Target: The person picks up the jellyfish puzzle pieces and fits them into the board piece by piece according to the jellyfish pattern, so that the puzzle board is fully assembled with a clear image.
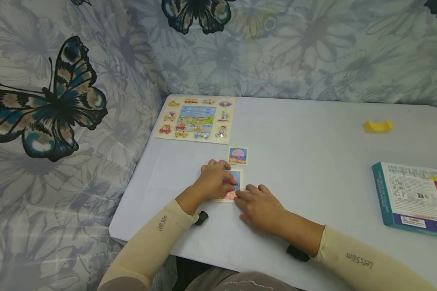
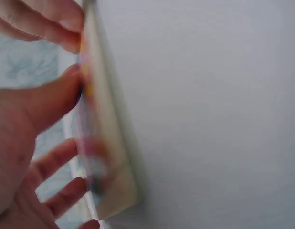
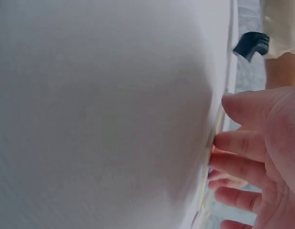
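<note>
A small picture puzzle board with a cream border and a blue and pink scene lies on the white table, partly hidden under my left hand. Over its picture my left hand rests with thumb and fingers spread apart, the thumb touching its face in the left wrist view. My right hand lies at the board's right edge, fingertips touching it and fingers extended. Just beyond the board is a small square card showing a pink sea creature on blue.
A larger vehicle picture board lies at the table's far left corner. To the right are a yellow block-like piece and a boxed set with a teal side. Patterned fabric rises behind the table.
</note>
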The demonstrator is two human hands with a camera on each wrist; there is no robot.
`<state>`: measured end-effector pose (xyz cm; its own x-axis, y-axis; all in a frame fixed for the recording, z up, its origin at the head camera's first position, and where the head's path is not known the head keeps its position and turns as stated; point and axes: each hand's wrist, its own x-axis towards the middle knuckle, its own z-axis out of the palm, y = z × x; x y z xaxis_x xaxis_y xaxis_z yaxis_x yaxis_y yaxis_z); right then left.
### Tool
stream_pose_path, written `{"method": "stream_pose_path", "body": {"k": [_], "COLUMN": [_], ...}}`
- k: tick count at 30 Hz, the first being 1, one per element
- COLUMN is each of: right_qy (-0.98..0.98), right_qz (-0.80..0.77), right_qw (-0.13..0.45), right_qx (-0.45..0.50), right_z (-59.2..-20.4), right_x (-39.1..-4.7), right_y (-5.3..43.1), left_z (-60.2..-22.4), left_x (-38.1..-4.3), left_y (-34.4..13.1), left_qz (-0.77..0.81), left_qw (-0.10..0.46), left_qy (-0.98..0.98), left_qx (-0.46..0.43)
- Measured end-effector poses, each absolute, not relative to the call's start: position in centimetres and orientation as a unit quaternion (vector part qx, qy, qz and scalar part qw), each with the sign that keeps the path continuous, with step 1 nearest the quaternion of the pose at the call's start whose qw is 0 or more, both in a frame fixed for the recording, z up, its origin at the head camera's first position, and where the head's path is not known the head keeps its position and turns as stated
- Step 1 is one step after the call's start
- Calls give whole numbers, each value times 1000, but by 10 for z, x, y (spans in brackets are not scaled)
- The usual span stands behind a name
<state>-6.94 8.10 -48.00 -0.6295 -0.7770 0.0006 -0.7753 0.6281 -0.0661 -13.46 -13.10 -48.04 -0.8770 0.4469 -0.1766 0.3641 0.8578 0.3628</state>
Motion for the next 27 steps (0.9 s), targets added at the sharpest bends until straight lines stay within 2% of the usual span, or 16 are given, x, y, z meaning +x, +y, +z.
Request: {"method": "stream_pose_path", "body": {"k": [10,17,20,23,27], "right_qy": [904,909,926,952,977], "right_qz": [-68,-126,-147,-145,-119], "right_qw": [51,101,105,89,77], "right_qx": [-419,-384,-333,-255,-160], "right_z": [-482,-482,-479,-473,-461], "right_x": [-64,-68,-75,-87,-109], "right_y": [79,83,95,117,160], "left_z": [-483,-487,-481,-473,-466], "left_x": [-135,-135,-134,-136,-147], "left_y": [-133,-138,-146,-162,-191], "left_qz": [177,164,148,144,131], "left_qw": [129,132,144,150,109], "left_qy": [956,956,953,957,976], "left_qx": [197,203,222,202,133]}}
